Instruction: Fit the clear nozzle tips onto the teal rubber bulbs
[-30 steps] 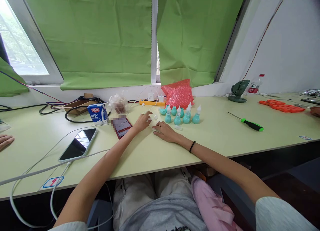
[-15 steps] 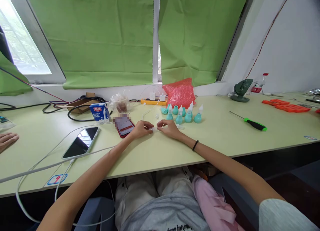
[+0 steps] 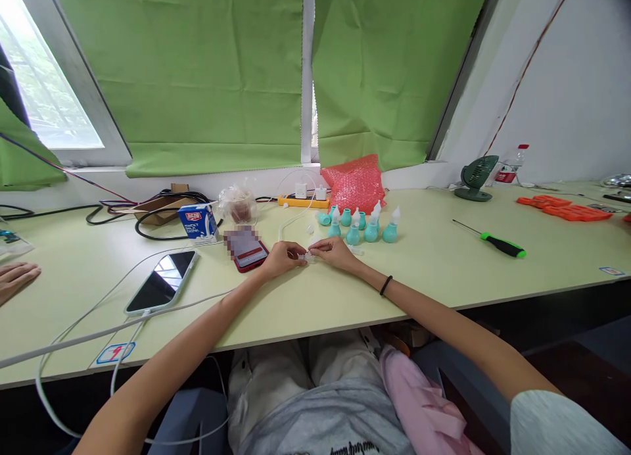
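My left hand point(image 3: 284, 258) is closed in a pinch on a small clear plastic piece point(image 3: 308, 258) just above the table. From the other side my right hand point(image 3: 336, 253) pinches at the same piece, its fingertips close to the left ones. The piece is too small for its kind to be told. Behind my right hand stand several teal rubber bulbs with translucent white nozzles point(image 3: 371, 229). Bare teal bulbs point(image 3: 346, 217) sit among them, one lying on its side. Another small clear piece point(image 3: 355, 250) lies beside my right hand.
Left of my hands lie a red-cased phone point(image 3: 251, 256) and a charging phone point(image 3: 162, 282), its cable crossing the table. A milk carton point(image 3: 198, 223) stands behind. To the right are a screwdriver point(image 3: 497, 242) and a green fan point(image 3: 476, 179). Another person's hand point(image 3: 18, 281) rests at far left.
My fingertips have come slightly closer together, the right ones reaching to the left. More of the clear plastic piece shows below them.
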A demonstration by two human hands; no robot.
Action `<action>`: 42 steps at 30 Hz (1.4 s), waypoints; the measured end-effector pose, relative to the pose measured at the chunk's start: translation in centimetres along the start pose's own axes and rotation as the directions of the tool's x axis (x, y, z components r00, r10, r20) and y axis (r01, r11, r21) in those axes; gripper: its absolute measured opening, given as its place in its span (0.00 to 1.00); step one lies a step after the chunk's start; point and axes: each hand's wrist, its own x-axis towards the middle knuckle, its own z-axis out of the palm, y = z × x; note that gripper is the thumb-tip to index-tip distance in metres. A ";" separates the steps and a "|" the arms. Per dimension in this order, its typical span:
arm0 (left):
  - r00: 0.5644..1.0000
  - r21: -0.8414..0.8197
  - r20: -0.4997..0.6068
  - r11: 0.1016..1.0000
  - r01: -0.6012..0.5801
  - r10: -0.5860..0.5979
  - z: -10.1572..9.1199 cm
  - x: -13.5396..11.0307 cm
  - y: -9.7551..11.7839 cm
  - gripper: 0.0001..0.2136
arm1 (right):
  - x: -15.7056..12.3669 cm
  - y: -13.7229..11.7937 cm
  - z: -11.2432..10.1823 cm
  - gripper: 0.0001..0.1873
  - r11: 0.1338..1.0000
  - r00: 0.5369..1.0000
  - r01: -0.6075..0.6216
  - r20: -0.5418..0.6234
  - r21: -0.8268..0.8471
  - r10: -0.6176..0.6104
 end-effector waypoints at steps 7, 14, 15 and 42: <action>1.000 0.003 -0.013 1.000 -0.014 0.014 0.1 -0.1 0.0 0.12 | -0.2 -0.6 0.1 0.11 1.000 1.000 0.024 -0.005 -0.013 -0.024; 1.000 0.010 -0.014 1.000 -0.019 0.020 0.2 -0.2 -0.2 0.12 | 0.0 -0.5 0.2 0.10 1.000 1.000 0.021 0.005 -0.009 -0.021; 1.000 0.011 -0.014 1.000 -0.020 0.020 0.2 -0.2 -0.2 0.12 | 0.0 -0.4 0.2 0.10 1.000 1.000 0.014 0.009 0.000 -0.014; 0.998 0.114 -0.045 0.993 -0.039 0.044 0.3 -0.3 0.5 0.10 | -0.9 -0.9 0.2 0.08 0.958 0.982 0.172 -0.039 -0.230 -0.186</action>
